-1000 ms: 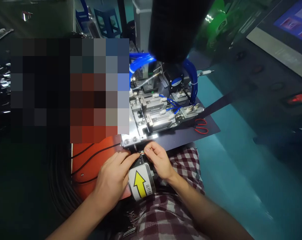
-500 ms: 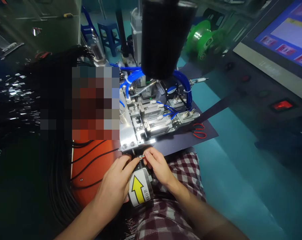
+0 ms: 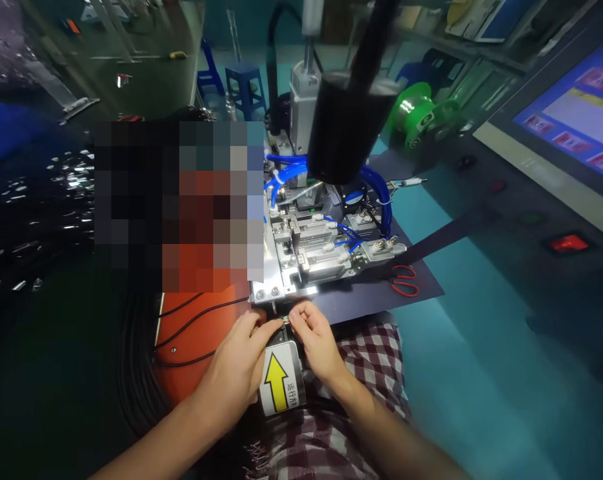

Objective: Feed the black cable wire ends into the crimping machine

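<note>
Just in front of the machine's near edge, my left hand point(image 3: 234, 357) and my right hand point(image 3: 317, 341) meet fingertip to fingertip. Both are closed in a pinch. Thin, light-coloured wire ends point(image 3: 286, 321) show in the small gap between them; the fingers cover the rest. Below the fingertips is a white plate with a yellow arrow point(image 3: 277, 383). Right behind my hands stands the metal machine point(image 3: 326, 257), with clamps, small cylinders and blue air tubes point(image 3: 385, 200).
Black cables point(image 3: 196, 325) run across an orange surface point(image 3: 181, 380) at left, beside a thick hanging bundle point(image 3: 136, 360). Red-handled scissors point(image 3: 405, 281) lie on the dark plate at right. A black cylinder point(image 3: 338, 130) hangs overhead. A screen point(image 3: 576, 100) and green spool point(image 3: 416, 113) stand further right.
The camera view has shifted, so the machine appears lower and slightly further right. My hands remain pinched together at the same place; the red bit between the fingertips shows less now.
</note>
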The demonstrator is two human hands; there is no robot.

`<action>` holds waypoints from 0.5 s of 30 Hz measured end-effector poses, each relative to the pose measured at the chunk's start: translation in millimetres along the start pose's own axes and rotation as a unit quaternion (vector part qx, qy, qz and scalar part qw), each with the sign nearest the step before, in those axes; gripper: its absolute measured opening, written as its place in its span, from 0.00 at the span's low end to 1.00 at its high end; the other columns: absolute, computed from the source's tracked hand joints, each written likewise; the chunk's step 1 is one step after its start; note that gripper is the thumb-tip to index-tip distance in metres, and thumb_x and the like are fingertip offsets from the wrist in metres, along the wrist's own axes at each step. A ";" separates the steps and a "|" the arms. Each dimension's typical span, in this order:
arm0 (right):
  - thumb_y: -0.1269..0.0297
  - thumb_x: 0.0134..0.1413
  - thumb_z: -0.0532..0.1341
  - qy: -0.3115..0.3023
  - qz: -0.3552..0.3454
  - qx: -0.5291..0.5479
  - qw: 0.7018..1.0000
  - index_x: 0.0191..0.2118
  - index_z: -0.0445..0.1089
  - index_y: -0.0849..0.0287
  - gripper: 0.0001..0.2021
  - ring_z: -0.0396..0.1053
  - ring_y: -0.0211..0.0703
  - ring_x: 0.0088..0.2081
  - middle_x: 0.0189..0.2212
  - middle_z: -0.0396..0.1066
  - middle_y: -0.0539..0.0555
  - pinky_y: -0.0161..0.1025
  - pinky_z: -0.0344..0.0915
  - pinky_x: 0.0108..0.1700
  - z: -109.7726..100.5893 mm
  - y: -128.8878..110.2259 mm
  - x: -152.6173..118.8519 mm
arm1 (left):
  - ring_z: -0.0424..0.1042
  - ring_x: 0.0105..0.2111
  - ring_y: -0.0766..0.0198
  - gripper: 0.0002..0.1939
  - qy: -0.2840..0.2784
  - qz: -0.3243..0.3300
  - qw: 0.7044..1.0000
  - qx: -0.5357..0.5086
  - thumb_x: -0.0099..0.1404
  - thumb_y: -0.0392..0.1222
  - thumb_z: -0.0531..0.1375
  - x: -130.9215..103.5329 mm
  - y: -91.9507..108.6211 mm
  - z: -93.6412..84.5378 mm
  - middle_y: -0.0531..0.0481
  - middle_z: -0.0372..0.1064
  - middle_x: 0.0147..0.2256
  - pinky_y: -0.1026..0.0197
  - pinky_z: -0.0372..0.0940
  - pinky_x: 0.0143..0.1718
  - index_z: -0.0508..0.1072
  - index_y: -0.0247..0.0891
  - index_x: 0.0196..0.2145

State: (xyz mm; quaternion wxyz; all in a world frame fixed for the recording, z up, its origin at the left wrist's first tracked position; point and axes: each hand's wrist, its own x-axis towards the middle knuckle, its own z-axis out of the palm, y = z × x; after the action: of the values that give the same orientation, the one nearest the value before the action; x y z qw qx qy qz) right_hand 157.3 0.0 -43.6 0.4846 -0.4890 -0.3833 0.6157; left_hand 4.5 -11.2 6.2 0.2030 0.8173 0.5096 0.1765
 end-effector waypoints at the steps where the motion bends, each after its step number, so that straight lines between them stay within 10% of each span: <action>1: 0.55 0.55 0.58 -0.003 0.003 0.001 1.000 0.27 0.61 0.57 0.13 0.51 0.35 0.22 0.20 0.53 0.44 0.34 0.52 0.25 -0.2 0.4 -0.1 | 0.69 0.40 0.60 0.17 0.007 -0.020 1.000 -0.017 0.65 0.31 0.46 -6.2 -0.5 -2.6 0.43 0.65 0.41 0.59 0.70 0.39 0.68 0.37 0.48; 8: 0.54 0.55 0.58 -0.018 0.004 -0.012 1.000 0.27 0.61 0.58 0.13 0.50 0.35 0.21 0.19 0.54 0.44 0.34 0.50 0.24 -3.0 4.2 -0.9 | 0.64 0.51 0.53 0.26 0.041 -0.088 0.983 0.155 0.67 0.38 0.48 -72.5 -8.4 -2.3 0.41 0.61 0.53 0.49 0.66 0.48 0.52 0.42 0.62; 15: 0.54 0.56 0.57 -0.033 0.002 -0.028 0.999 0.27 0.61 0.58 0.13 0.52 0.35 0.22 0.20 0.56 0.45 0.34 0.51 0.25 -5.4 3.2 1.1 | 0.63 0.54 0.48 0.27 0.038 -0.065 0.959 0.273 0.67 0.45 0.48 -71.1 -9.5 1.5 0.39 0.60 0.57 0.47 0.65 0.48 0.53 0.34 0.62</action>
State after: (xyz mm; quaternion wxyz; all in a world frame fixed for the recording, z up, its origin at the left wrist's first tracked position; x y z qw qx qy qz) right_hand 161.8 0.3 -48.1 0.4565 -0.4826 -0.4156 0.6213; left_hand -31.8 -71.9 -5.8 -0.0361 0.7996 0.5974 0.0486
